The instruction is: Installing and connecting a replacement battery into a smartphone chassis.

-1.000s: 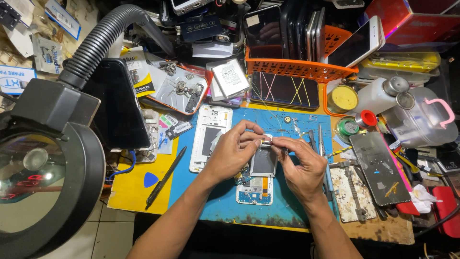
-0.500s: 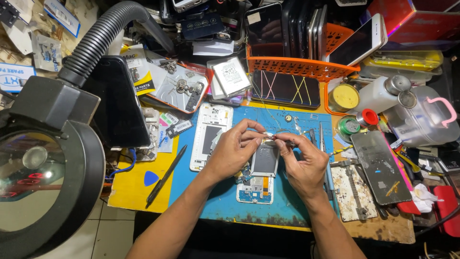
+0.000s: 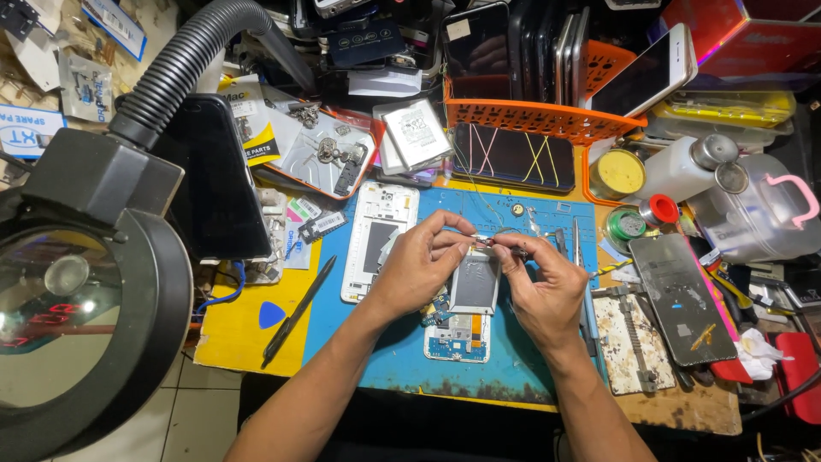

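Left hand (image 3: 416, 269) and right hand (image 3: 545, 287) meet fingertip to fingertip, both pinching a small component (image 3: 481, 242) held between them. The opened phone (image 3: 466, 308) lies just below on the blue mat (image 3: 376, 359), its long axis running twelve to six, equally near both hands.

Both forearms bare — no sleeves, rings, watch — left hand (image 3: 419, 269), right hand (image 3: 543, 291).
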